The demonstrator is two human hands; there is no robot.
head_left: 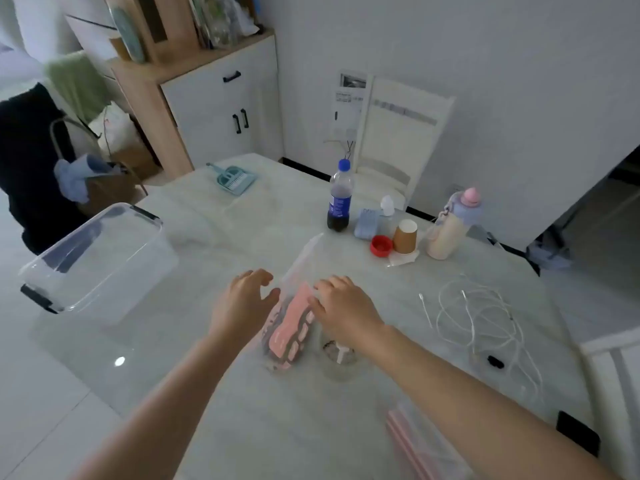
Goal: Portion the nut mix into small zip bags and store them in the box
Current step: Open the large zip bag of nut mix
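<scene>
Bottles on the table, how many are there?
2: a dark soda bottle at the far side, and a cream bottle with a pink cap to its right. None looks hidden.

A pale marble-look table [214, 237] carries everything. On its left edge sits a clear storage box [100, 261] with black latches. At the far end lies a teal dustpan set [232, 178]. A cola bottle [340, 199], paper cup [405, 236], red cap [381, 245] and pastel flask [450, 226] cluster far right. White cables [485, 320] coil right. Centre holds the nut mix bag [289, 327] and what may be a small clear bag [341, 358]; pink-striped zip bags [419, 441] lie nearest.
</scene>
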